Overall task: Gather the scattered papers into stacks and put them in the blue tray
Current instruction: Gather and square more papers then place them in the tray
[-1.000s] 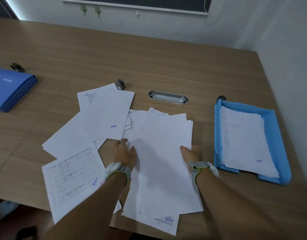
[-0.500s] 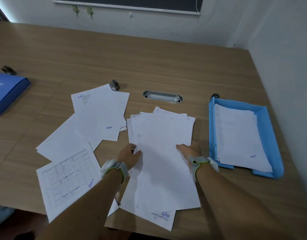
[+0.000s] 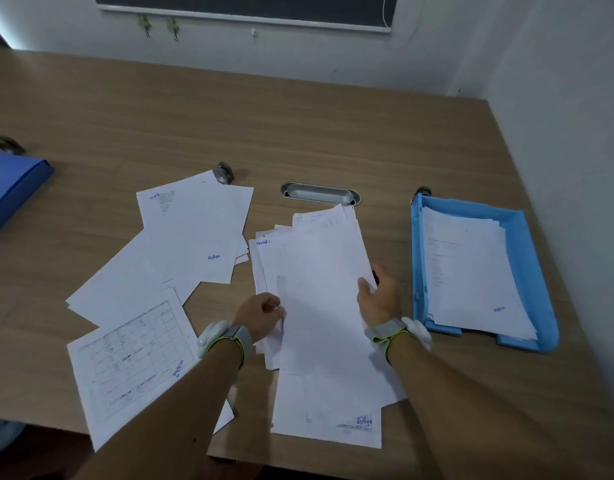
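A loose stack of white papers (image 3: 319, 285) lies in the middle of the wooden table. My left hand (image 3: 262, 318) grips its left edge and my right hand (image 3: 378, 299) grips its right edge, thumb on top. One sheet with a blue stamp (image 3: 328, 414) sticks out below the stack at the table's front edge. More scattered papers (image 3: 194, 233) lie to the left, including a printed form (image 3: 132, 358) overhanging the front edge. The blue tray (image 3: 537, 271) stands at the right with a pile of papers (image 3: 471, 271) in it.
A blue folder (image 3: 11, 192) lies at the far left. A metal cable slot (image 3: 321, 194) is set into the table behind the stack. A small metal clip (image 3: 224, 172) sits by the scattered sheets. The wall runs close along the right side.
Both hands have closed on the sides of the central stack, pushing its sheets closer together and turning it slightly; the right side lifts a little. The camera view has shifted.
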`<state>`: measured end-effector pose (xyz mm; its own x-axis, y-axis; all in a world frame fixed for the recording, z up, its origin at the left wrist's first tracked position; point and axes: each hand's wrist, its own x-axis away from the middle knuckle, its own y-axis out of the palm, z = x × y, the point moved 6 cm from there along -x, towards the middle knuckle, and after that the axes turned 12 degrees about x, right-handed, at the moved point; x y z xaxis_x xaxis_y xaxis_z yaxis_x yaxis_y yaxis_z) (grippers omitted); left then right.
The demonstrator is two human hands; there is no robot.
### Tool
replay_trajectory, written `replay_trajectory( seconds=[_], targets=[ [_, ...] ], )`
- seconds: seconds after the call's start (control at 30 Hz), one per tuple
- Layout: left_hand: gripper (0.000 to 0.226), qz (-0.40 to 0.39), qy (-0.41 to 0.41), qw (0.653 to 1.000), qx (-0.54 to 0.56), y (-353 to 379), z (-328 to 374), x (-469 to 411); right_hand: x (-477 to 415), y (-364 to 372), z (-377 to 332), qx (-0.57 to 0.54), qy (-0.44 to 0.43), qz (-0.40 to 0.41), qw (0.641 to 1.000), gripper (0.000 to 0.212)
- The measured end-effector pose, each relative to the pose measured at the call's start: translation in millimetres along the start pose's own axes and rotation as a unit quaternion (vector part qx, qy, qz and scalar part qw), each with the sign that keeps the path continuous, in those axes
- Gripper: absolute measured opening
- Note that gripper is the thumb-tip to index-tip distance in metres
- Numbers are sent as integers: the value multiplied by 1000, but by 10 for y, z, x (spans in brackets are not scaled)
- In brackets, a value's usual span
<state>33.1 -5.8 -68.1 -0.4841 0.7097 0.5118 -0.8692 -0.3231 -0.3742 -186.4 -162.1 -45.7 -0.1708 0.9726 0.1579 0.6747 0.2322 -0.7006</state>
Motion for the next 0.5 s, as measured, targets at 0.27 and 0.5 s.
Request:
replay_trajectory(
  seconds=[0.27,0.5],
  targets=[
    [76,12,-58,996,61,-126,91,-72,-85,-223,-41,-94,2,-12,996,28],
    [99,60,-18,979,196,-371,565,-158,-302,-380,-423,-159,-10,-58,985,31]
  ],
)
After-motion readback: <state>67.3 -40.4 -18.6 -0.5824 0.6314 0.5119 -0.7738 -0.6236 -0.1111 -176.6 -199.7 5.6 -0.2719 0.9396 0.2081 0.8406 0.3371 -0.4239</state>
